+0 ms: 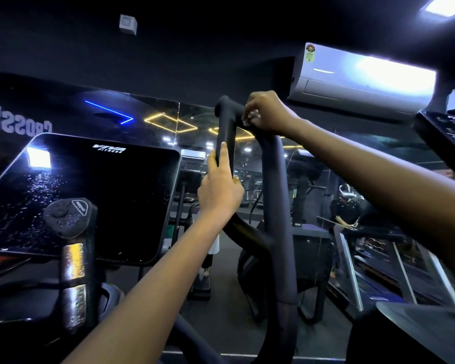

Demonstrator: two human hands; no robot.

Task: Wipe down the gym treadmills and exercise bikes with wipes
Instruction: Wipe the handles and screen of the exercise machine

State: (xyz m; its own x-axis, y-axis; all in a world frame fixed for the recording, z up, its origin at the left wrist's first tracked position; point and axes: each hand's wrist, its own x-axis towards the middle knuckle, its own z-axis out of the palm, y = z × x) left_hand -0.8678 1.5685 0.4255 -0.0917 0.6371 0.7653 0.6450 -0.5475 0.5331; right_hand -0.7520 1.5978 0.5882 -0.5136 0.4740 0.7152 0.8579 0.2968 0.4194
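Observation:
A black padded handlebar (276, 195) of an exercise machine rises in front of me and loops over at the top. My left hand (220, 189) grips its left upright, index finger lying straight up along the padding. My right hand (267, 114) holds a small pale wipe (250, 119) pressed against the top bend of the bar. The machine's dark console screen (90, 195), marked VIVA FITNESS, sits at the left and is speckled with droplets.
A short grip with metal sensor plates (72, 261) stands at lower left. A mirror wall ahead reflects the gym and a person (344, 206). An air conditioner (360, 80) hangs at upper right. Another machine's console (447, 135) juts in from the right; a treadmill (373, 271) lies below it.

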